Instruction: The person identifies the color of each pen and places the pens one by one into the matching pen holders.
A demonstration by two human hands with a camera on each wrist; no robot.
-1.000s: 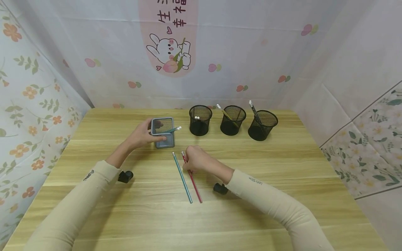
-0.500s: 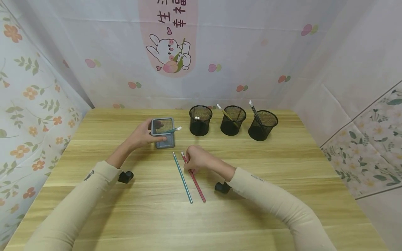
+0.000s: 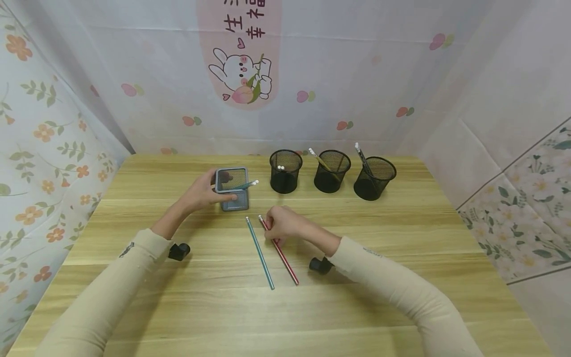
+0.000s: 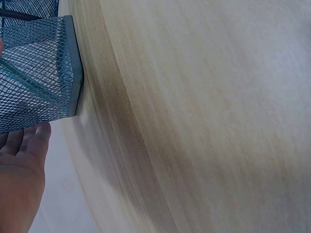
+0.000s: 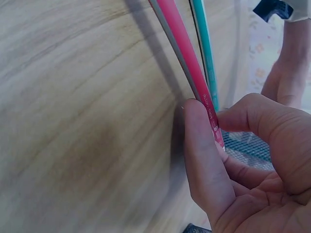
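My left hand (image 3: pixel 200 192) grips a grey square mesh pencil holder (image 3: pixel 235 203), its thumb across the front and its other fingers at the side and back. White-tipped teal pencils (image 3: pixel 246 185) lean out over the holder's right rim. Between thumb and fingers, my right hand (image 3: pixel 287 224) pinches a red pencil (image 3: pixel 285 260) near its eraser end. That pinch shows closely in the right wrist view, where the red pencil (image 5: pixel 182 43) slants up from the fingertips. Just left of it, a teal pencil (image 3: pixel 260 253) lies on the wooden table.
Along the back stand three round black mesh cups: the left cup (image 3: pixel 284 181) has white-tipped pencils, the middle cup (image 3: pixel 327 181) yellowish ones, the right cup (image 3: pixel 369 187) black ones. A patterned cloth (image 3: pixel 339 74) hangs behind the table (image 3: pixel 214 317).
The red pencil's near end has swung to the right, away from the teal pencil. My right hand has shifted slightly right with it. The left hand and holder stay in place.
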